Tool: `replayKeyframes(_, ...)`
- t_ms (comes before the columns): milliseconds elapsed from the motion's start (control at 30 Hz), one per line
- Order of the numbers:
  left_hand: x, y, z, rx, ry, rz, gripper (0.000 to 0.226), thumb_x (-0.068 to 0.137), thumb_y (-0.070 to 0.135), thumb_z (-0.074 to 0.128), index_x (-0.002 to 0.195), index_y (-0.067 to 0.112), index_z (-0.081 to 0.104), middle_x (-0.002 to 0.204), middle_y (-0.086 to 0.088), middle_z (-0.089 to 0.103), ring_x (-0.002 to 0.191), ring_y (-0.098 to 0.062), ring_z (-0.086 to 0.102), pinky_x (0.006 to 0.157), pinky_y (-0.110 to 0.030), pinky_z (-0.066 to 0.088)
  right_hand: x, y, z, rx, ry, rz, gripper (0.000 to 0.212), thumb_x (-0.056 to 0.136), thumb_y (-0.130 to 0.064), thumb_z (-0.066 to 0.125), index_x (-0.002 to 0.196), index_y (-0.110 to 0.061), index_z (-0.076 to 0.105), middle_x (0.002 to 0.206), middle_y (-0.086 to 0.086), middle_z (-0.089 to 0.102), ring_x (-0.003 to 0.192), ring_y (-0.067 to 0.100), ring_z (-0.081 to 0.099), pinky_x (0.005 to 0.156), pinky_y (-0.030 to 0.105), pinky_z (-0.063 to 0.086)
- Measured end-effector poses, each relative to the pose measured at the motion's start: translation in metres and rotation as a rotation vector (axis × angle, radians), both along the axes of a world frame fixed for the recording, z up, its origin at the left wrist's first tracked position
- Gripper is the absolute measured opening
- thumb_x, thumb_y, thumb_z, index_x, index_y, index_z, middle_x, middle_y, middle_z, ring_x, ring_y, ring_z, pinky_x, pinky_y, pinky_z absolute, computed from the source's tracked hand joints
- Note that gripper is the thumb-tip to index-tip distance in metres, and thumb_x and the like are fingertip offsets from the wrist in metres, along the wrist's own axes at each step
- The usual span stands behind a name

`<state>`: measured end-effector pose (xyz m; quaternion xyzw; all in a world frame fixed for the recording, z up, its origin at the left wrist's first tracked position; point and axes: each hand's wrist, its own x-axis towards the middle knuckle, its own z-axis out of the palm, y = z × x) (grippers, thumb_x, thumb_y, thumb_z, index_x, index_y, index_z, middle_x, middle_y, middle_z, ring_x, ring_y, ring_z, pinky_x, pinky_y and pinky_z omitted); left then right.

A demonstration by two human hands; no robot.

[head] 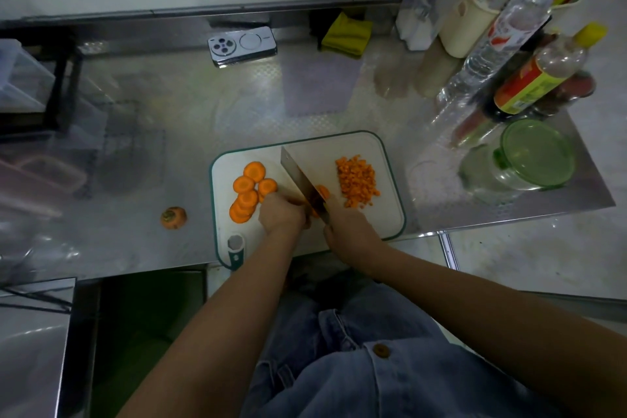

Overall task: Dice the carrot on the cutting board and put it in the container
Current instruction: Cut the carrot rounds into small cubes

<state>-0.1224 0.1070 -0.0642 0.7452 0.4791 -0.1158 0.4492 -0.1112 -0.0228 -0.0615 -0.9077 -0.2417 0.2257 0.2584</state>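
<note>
Dicing is the step in hand, and judging by the cutting board it is roughly half done. In the head view, my right grip is closed tight round the handle of the cleaver at the board's near edge, and the handle itself is hidden inside my fingers. The broad blade slants across the middle of the board with its edge down on the carrot. My left grip is curled, knuckles toward the blade's left face, holding down the stack of slices being cut. That stack shows orange on the blade's right side, but I cannot tell how much of it lies under my fingers.

On the left part of the board the uncut rounds overlap one another. On the right part sits the heap of dice, apart from the blade. The carrot top lies on the counter, well left of the board. Past the board's right edge stands a glass container with its green lid on. I take that as the dice's home, though a purple tub beyond the far edge leaves me unsure.

The next move calls for short, even chops with my left fingertips tucked back from the edge. After that I would bring over more rounds, and the lid must come off before anything goes in.
</note>
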Motion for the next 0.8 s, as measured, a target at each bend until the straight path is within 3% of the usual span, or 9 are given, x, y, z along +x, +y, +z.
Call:
replayKeyframes(133,-0.001,0.0,-0.002,-0.022,-0.011,-0.003,0.006,0.071,0.012,0.071,0.068,0.006,0.073,0.064,-0.008,0.069,0.064,-0.022,0.068,0.069,-0.038,0.059,0.003,0.011,-0.007,0.004,-0.016,-0.016,0.058,0.09,-0.012,0.046,0.144,-0.01,0.025,0.096,0.021,0.063,0.082,0.041,0.061,0.068,0.048,0.051)
replayKeyframes(300,-0.004,0.001,-0.004,0.0,-0.029,-0.032,0.015,0.075,0.019,0.072,0.069,0.005,0.072,0.066,-0.008,0.069,0.069,-0.024,0.067,0.067,-0.031,0.055,0.009,0.012,-0.002,0.082,-0.012,-0.024,0.043,0.088,-0.017,0.044,0.128,-0.004,0.042,0.094,0.023,0.062,0.08,0.04,0.06,0.064,0.045,0.047)
replayKeyframes(433,-0.007,0.002,-0.006,0.05,-0.042,-0.07,0.025,0.079,0.03,0.073,0.065,0.009,0.07,0.066,-0.006,0.068,0.065,-0.019,0.062,0.066,-0.029,0.05,0.021,0.007,0.009,0.134,-0.063,-0.033,0.025,0.089,-0.006,0.049,0.113,0.001,0.047,0.071,0.013,0.055,0.064,0.034,0.055,0.054,0.04,0.038)
replayKeyframes(533,-0.008,0.001,-0.009,0.089,-0.076,-0.098,0.029,0.078,0.036,0.074,0.066,0.01,0.07,0.065,-0.005,0.066,0.067,-0.021,0.062,0.063,-0.03,0.05,0.032,0.002,0.014,0.193,-0.055,-0.103,0.025,0.088,-0.004,0.051,0.112,0.001,0.048,0.064,0.009,0.051,0.057,0.03,0.052,0.051,0.042,0.039)
replayKeyframes(633,-0.009,0.003,-0.012,0.171,-0.143,-0.147,0.034,0.077,0.047,0.072,0.071,0.013,0.073,0.069,-0.005,0.069,0.069,-0.021,0.065,0.059,-0.029,0.049,0.045,-0.006,0.018,0.224,0.025,-0.195,0.026,0.087,-0.005,0.048,0.113,-0.001,0.046,0.065,0.015,0.056,0.055,0.031,0.053,0.05,0.046,0.046)
replayKeyframes(700,-0.011,0.006,-0.011,0.234,-0.186,-0.221,0.032,0.079,0.044,0.071,0.078,0.012,0.073,0.074,-0.002,0.07,0.066,-0.015,0.061,0.056,-0.025,0.041,0.048,-0.013,0.021,0.227,0.057,-0.245,0.024,0.09,-0.006,0.045,0.114,-0.002,0.044,0.069,0.022,0.058,0.054,0.034,0.055,0.046,0.046,0.047)
replayKeyframes(800,-0.012,0.009,-0.008,0.349,-0.254,-0.364,0.019,0.083,0.03,0.069,0.091,0.014,0.07,0.081,-0.004,0.068,0.07,-0.016,0.06,0.057,-0.024,0.038,0.049,-0.02,0.019,0.23,0.102,-0.286,0.027,0.092,-0.008,0.043,0.119,-0.009,0.042,0.068,0.018,0.058,0.05,0.03,0.056,0.04,0.043,0.05)
